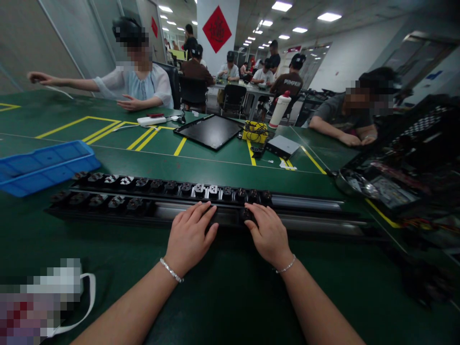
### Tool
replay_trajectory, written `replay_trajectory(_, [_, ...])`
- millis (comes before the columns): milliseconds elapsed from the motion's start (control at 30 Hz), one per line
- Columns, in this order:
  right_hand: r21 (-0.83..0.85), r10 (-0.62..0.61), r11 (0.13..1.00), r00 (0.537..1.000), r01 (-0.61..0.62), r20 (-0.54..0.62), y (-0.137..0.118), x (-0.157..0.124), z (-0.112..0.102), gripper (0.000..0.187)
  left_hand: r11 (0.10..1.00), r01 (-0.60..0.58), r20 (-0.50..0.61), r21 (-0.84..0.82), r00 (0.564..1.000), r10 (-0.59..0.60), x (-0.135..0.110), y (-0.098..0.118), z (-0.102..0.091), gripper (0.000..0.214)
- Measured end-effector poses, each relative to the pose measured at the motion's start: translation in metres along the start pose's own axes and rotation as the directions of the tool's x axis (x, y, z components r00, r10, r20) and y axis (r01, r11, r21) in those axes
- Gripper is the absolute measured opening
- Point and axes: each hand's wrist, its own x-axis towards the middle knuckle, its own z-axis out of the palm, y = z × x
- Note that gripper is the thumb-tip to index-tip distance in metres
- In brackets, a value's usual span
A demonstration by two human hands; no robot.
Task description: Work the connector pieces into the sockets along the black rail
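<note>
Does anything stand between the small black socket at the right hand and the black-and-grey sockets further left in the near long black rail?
Yes: the left hand reaches over the near long black rail, between the small black socket and the black-and-grey sockets.

The word "PUMPKIN" stands in pale capitals across the back of a brown shirt (283, 87) on a seated person, and it is the only word that can be read. A red diamond sign (216, 29) on the white pillar (232, 12) carries dark brush-like characters, too unclear to make out. A smaller red sign (154, 27) at the left and a reddish banner (293, 49) at the back are too small to read.
</note>
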Motion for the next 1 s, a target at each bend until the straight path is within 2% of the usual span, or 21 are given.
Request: replay_trajectory(1000, [-0.015, -0.025, 1.000, 0.998, 0.024, -0.061, 0.0027, -0.0035, 0.0058, 0.037, 1.000, -0.001, -0.009, -0.013, 1.000, 0.000, 0.0001, 0.0002, 0.0014, 0.038])
